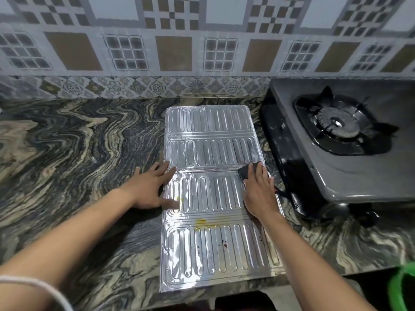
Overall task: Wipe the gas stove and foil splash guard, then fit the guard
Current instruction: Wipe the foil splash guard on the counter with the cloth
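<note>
Marbled counter (pixel 67 153) carries the foil guard (pixel 213 243) lengthwise toward the wall, stove (pixel 325 176) just right; my left hand (pixel 150 189) lies splayed flat on it, right hand (pixel 258 194) presses what looks like a dark cloth (pixel 246 171).

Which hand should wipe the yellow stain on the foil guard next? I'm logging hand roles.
The right hand: it already presses the dark cloth on the foil guard, while the left hand lies flat, bracing the guard's left edge. The yellow stain lies between them.
</note>
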